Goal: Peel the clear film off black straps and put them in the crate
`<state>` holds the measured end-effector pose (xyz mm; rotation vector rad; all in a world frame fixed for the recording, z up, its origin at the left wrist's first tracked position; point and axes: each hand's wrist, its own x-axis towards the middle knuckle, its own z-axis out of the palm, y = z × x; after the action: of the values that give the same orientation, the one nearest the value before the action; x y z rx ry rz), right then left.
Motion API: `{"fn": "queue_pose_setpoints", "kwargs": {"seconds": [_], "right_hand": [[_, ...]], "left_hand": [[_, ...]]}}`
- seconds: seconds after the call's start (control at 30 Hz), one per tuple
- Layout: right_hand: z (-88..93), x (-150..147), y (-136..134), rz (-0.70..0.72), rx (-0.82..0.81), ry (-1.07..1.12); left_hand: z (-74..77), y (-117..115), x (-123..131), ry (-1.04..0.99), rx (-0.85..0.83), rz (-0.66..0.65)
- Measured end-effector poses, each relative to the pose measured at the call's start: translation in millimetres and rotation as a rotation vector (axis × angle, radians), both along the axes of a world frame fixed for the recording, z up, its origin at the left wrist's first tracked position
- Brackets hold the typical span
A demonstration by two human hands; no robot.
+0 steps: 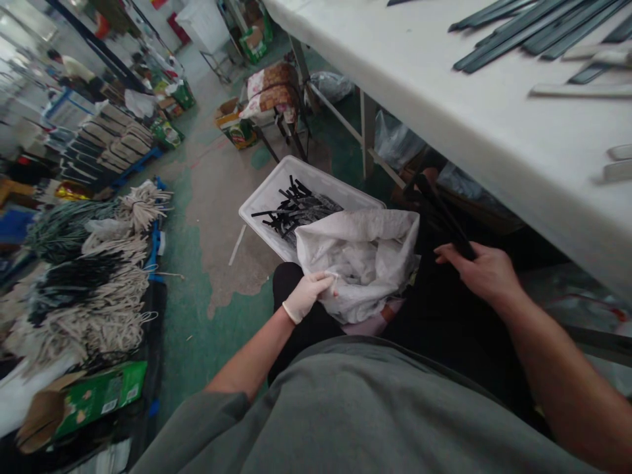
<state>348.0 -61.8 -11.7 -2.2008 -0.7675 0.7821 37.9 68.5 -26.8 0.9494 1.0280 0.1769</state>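
Note:
My left hand (310, 293), in a thin white glove, is closed on the near rim of a white sack (365, 227). The sack stands open in front of my knees, with crumpled pale plastic showing inside. To the right of it, under the table's edge, my bare right hand (488, 273) grips long dark strips (447, 214) that point up and away to the left. How many strips it holds is hard to tell in the shadow. Just beyond the sack, a white plastic bin (261, 191) holds a heap of short black strips (296, 204).
Above on the right, a white-topped table (419, 66) bears dark flat strips (523, 36). A cloth-covered stool (271, 89) and a carton (237, 125) stand ahead. Bundled cords (99, 283) lie on a pallet at left. A person (74, 69) is in the far left background.

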Motion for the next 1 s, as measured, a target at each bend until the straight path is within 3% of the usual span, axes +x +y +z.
{"fn": "queue_pose_setpoints", "kwargs": {"seconds": [0.13, 0.2, 0.27, 0.37, 0.47, 0.67, 0.83, 1.0], "right_hand": [[27.0, -55, 9, 0.313, -0.002, 0.682], [34.0, -90, 12, 0.415, 0.003, 0.873], [35.2, -119, 15, 0.424, 0.012, 0.947], [30.9, -142, 23, 0.302, 0.105, 0.785], [26.2, -142, 32, 0.223, 0.279, 0.503], [29.0, -128, 32, 0.327, 0.332, 0.120], [38.3, -126, 31, 0.402, 0.305, 0.037], [35.3, -124, 37, 0.405, 0.290, 0.067]], "left_hand": [[35.7, -29, -1, -0.128, -0.026, 0.031], [49.0, -40, 3, -0.176, 0.002, -0.002], [57.2, -48, 8, -0.195, 0.077, -0.050], [60.2, -59, 11, -0.170, 0.262, -0.094], [56.5, -65, 10, -0.153, 0.351, -0.081], [44.9, -62, 6, -0.165, 0.155, 0.013], [39.5, -64, 8, -0.125, 0.063, -0.213], [45.4, -61, 12, -0.052, 0.062, -0.321]]}}
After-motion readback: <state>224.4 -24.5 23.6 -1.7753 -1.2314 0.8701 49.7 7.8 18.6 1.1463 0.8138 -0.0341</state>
